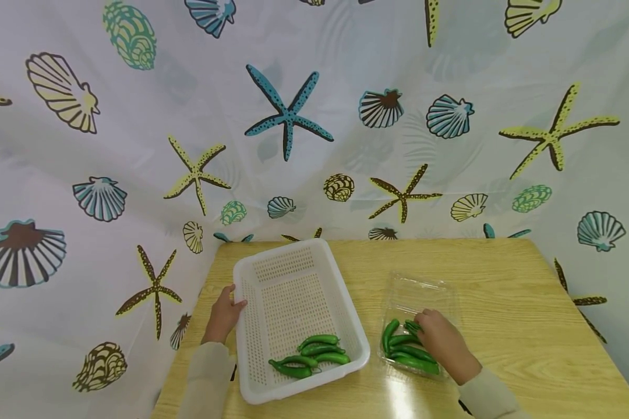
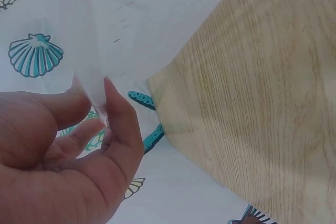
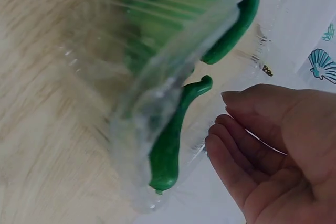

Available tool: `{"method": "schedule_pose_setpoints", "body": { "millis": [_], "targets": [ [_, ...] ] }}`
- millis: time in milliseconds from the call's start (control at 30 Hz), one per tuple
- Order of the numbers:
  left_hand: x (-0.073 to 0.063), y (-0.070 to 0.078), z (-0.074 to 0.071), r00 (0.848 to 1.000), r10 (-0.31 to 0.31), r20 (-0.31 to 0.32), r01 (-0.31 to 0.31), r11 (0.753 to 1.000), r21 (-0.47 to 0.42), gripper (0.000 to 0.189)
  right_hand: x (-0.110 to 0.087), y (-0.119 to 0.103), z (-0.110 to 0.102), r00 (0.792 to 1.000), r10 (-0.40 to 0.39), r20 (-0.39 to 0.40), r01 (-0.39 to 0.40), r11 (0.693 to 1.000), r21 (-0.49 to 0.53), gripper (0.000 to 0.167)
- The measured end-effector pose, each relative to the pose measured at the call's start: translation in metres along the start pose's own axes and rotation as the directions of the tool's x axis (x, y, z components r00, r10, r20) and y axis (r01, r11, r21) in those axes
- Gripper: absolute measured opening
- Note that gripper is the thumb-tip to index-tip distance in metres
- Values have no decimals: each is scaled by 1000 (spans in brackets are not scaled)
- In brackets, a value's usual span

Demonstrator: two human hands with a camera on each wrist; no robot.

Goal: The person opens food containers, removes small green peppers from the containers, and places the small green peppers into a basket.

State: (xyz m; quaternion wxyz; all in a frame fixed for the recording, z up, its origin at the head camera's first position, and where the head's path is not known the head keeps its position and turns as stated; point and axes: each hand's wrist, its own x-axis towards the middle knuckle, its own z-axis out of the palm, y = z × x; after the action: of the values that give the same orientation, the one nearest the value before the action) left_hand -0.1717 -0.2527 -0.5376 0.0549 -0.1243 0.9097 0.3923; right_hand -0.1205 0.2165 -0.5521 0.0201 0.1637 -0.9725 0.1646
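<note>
My left hand [image 1: 224, 314] pinches the left rim of a white perforated plastic basket [image 1: 352, 317] between thumb and fingers; the left wrist view has the basket's rim [image 2: 97, 95] in that grip. Several green chili peppers [image 1: 322, 350] lie inside at the basket's near end. To its right sits a clear plastic clamshell box [image 1: 416, 295], lid folded back, holding more green chili peppers [image 1: 413, 351]. Over the box is my right hand [image 1: 442, 343]. Its fingers are loosely bent with nothing between them in the right wrist view, close to one curved chili pepper [image 3: 169, 150].
Basket and box stand side by side on a light wooden table [image 1: 519, 314]. A white cloth [image 1: 346, 145] printed with starfish and shells hangs behind the table and along its sides.
</note>
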Motion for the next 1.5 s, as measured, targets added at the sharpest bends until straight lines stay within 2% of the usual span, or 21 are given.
{"method": "schedule_pose_setpoints", "body": {
  "millis": [367, 633, 833, 1000, 1200, 1267, 1500],
  "targets": [
    [0, 0, 1, 1000, -16, 8, 16, 1000, 7, 59, -6, 11, 9, 999, 37, 31, -36, 999, -26, 9],
    [-1, 0, 1, 1000, -22, 7, 22, 1000, -9, 58, -10, 16, 18, 993, -57, -104, 40, 986, -165, 15],
    [-1, 0, 0, 1000, -16, 11, 16, 1000, -20, 59, -13, 15, 19, 984, -93, -155, 53, 969, -241, 17],
    [-2, 1, 0, 1000, -19, 10, 19, 1000, -18, 59, -13, 16, 21, 980, -109, -169, 60, 960, -272, 18],
    [-4, 3, -1, 1000, -28, 12, 29, 999, -25, 59, -11, 20, 32, 963, -200, -180, 123, 922, -367, 21],
    [-4, 3, -1, 1000, -27, 14, 27, 999, -26, 59, -11, 20, 34, 960, -212, -183, 132, 919, -373, 23],
    [-3, 2, -1, 1000, -29, 11, 29, 999, -24, 59, -9, 15, 34, 971, -193, -142, 131, 923, -361, 23]
  ]
}}
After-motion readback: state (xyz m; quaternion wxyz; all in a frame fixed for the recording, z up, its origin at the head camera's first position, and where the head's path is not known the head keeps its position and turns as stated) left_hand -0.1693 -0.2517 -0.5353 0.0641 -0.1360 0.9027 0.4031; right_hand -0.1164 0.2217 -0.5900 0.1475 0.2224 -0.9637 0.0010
